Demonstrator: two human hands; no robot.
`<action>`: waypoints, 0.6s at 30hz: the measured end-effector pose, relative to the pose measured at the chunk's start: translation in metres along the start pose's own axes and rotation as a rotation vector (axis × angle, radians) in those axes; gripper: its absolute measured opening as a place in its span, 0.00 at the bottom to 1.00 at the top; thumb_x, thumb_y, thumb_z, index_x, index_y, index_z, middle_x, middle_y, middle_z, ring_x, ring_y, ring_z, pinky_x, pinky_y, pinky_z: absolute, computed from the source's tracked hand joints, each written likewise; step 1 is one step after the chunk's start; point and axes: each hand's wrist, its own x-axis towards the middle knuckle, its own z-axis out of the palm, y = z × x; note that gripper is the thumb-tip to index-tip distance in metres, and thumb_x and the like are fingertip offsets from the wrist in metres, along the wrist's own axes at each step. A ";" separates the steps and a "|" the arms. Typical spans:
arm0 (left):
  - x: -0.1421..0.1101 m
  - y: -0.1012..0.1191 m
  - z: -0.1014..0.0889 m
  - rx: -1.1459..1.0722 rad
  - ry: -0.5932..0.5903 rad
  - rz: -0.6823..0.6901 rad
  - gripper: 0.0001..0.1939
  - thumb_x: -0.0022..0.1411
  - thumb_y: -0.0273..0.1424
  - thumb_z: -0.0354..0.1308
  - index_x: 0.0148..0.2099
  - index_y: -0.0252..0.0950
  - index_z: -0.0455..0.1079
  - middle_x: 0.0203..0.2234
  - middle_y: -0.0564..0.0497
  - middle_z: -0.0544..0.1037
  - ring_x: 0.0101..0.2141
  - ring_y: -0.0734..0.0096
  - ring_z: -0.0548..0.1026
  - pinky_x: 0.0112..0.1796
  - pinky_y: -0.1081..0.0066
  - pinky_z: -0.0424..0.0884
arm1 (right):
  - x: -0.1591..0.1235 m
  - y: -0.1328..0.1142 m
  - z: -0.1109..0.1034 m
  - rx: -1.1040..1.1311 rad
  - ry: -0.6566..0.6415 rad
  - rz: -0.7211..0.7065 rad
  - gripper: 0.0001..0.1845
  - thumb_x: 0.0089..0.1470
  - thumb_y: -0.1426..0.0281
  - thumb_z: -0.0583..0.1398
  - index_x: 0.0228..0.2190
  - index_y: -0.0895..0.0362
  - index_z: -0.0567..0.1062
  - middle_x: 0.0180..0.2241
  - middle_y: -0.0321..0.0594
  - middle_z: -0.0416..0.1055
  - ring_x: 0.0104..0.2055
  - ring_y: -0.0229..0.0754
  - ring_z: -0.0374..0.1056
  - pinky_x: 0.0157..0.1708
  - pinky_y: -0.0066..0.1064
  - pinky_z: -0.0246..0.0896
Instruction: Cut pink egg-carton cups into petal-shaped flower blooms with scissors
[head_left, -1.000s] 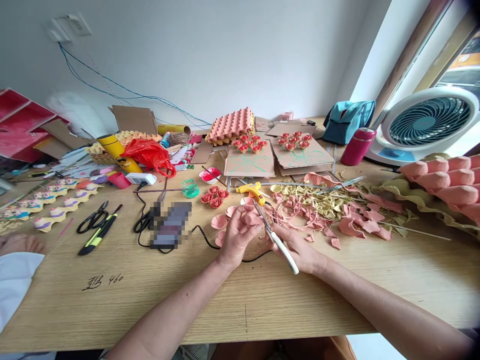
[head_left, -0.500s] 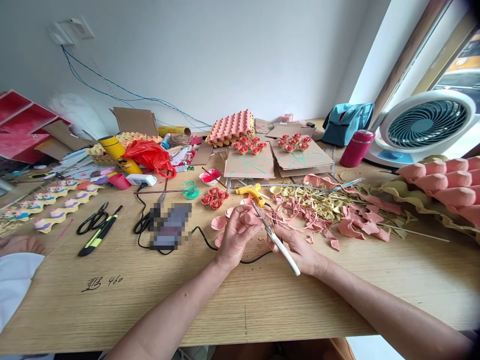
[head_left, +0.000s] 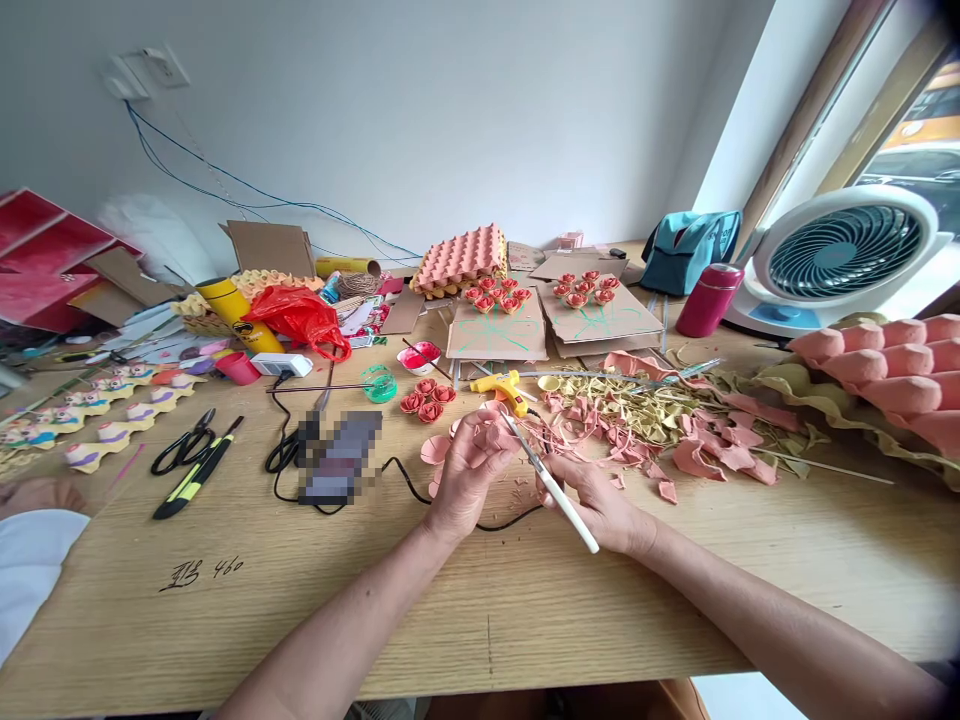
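Between the fingers of my left hand (head_left: 471, 468) is a small pink egg-carton cup (head_left: 498, 434), partly hidden by the fingertips. My right hand (head_left: 596, 500) grips white-handled scissors (head_left: 564, 508), whose blades point up and left to the cup's edge. Whether the blades touch the pulp I cannot tell. Just left of my left hand lie pink cut cups (head_left: 435, 450). Behind the hands are a yellow glue gun (head_left: 501, 386) and a cluster of red paper flowers (head_left: 428, 400).
Pink and yellow carton scraps (head_left: 637, 415) are heaped to the right, before stacked egg trays (head_left: 892, 375). Cardboard sheets with red flowers (head_left: 499, 335) stand behind. Black scissors (head_left: 184, 445) and a utility knife (head_left: 196, 472) lie left. Another person's sleeve (head_left: 37, 570) rests at the left edge.
The scissors and both hands stay in nearly the same place, the cup slightly turned in my left fingers. The whole view has shifted a little.
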 end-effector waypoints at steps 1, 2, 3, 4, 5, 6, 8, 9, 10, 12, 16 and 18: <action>0.000 0.000 0.000 0.001 0.002 0.001 0.23 0.56 0.33 0.70 0.52 0.45 0.67 0.29 0.59 0.76 0.37 0.74 0.74 0.47 0.70 0.66 | 0.000 0.000 0.000 -0.007 -0.001 0.000 0.21 0.63 0.52 0.55 0.30 0.56 0.68 0.29 0.38 0.67 0.31 0.41 0.60 0.33 0.32 0.54; 0.000 0.000 -0.001 0.001 0.006 0.001 0.23 0.55 0.33 0.70 0.51 0.45 0.67 0.30 0.58 0.76 0.37 0.74 0.74 0.47 0.70 0.66 | 0.000 -0.001 -0.001 -0.013 -0.003 0.001 0.20 0.63 0.52 0.55 0.30 0.56 0.68 0.29 0.38 0.67 0.31 0.41 0.60 0.32 0.32 0.54; 0.001 0.000 -0.001 0.001 0.011 0.001 0.23 0.55 0.33 0.71 0.51 0.45 0.67 0.31 0.58 0.76 0.37 0.74 0.74 0.46 0.70 0.66 | 0.000 -0.002 -0.001 -0.022 -0.006 0.004 0.20 0.63 0.53 0.55 0.30 0.56 0.68 0.29 0.38 0.67 0.31 0.40 0.60 0.32 0.32 0.54; 0.001 0.000 -0.002 0.002 0.017 -0.003 0.23 0.54 0.33 0.71 0.51 0.45 0.67 0.32 0.58 0.76 0.37 0.75 0.74 0.46 0.71 0.66 | 0.000 -0.003 -0.002 -0.031 -0.010 0.009 0.19 0.64 0.54 0.55 0.30 0.56 0.68 0.29 0.38 0.67 0.31 0.40 0.60 0.32 0.31 0.54; 0.001 -0.001 -0.003 0.005 0.021 -0.010 0.24 0.54 0.32 0.71 0.50 0.45 0.68 0.33 0.58 0.76 0.37 0.75 0.74 0.46 0.71 0.67 | 0.000 -0.004 -0.003 -0.040 -0.013 0.011 0.19 0.64 0.54 0.55 0.31 0.56 0.68 0.29 0.38 0.67 0.30 0.40 0.60 0.32 0.31 0.53; 0.002 -0.001 -0.004 0.012 0.021 -0.010 0.24 0.53 0.32 0.71 0.51 0.46 0.68 0.34 0.58 0.76 0.38 0.75 0.74 0.46 0.71 0.67 | 0.000 -0.004 -0.003 -0.055 -0.012 0.009 0.19 0.64 0.54 0.55 0.30 0.56 0.68 0.28 0.37 0.67 0.30 0.40 0.60 0.32 0.31 0.53; 0.002 -0.001 -0.005 0.029 0.017 -0.013 0.25 0.53 0.32 0.71 0.51 0.46 0.68 0.36 0.57 0.76 0.38 0.75 0.74 0.46 0.71 0.68 | 0.000 -0.006 -0.005 -0.082 -0.012 0.011 0.18 0.63 0.54 0.56 0.30 0.56 0.67 0.28 0.37 0.66 0.29 0.39 0.59 0.31 0.31 0.53; 0.003 0.000 -0.006 0.035 0.019 -0.018 0.25 0.53 0.32 0.71 0.51 0.46 0.68 0.36 0.57 0.76 0.39 0.75 0.74 0.46 0.71 0.68 | 0.000 -0.007 -0.006 -0.094 -0.015 0.015 0.18 0.63 0.55 0.56 0.29 0.56 0.67 0.27 0.37 0.66 0.29 0.39 0.59 0.30 0.30 0.52; 0.003 0.000 -0.007 0.041 0.016 -0.026 0.25 0.53 0.31 0.71 0.51 0.45 0.68 0.37 0.57 0.76 0.39 0.74 0.75 0.46 0.71 0.68 | 0.000 -0.008 -0.007 -0.105 -0.019 0.020 0.18 0.63 0.55 0.56 0.29 0.56 0.67 0.27 0.37 0.65 0.29 0.39 0.58 0.30 0.30 0.52; 0.004 0.001 -0.007 0.053 0.010 -0.021 0.25 0.53 0.31 0.71 0.51 0.45 0.68 0.38 0.56 0.76 0.40 0.73 0.75 0.47 0.70 0.69 | 0.001 -0.009 -0.008 -0.131 -0.018 0.020 0.18 0.63 0.56 0.56 0.29 0.56 0.66 0.26 0.36 0.65 0.28 0.39 0.58 0.29 0.30 0.52; 0.006 0.001 -0.010 0.087 -0.002 -0.007 0.25 0.53 0.31 0.70 0.52 0.45 0.67 0.42 0.54 0.76 0.41 0.73 0.75 0.47 0.69 0.69 | 0.001 -0.007 -0.009 -0.184 0.004 0.004 0.17 0.62 0.57 0.57 0.27 0.55 0.64 0.25 0.35 0.63 0.27 0.37 0.57 0.28 0.29 0.51; 0.006 0.001 -0.011 0.096 0.000 -0.011 0.25 0.53 0.32 0.70 0.52 0.44 0.68 0.40 0.53 0.76 0.41 0.71 0.74 0.48 0.68 0.69 | 0.001 -0.005 -0.009 -0.190 0.003 0.021 0.16 0.63 0.59 0.56 0.28 0.55 0.64 0.25 0.34 0.63 0.26 0.36 0.56 0.27 0.29 0.50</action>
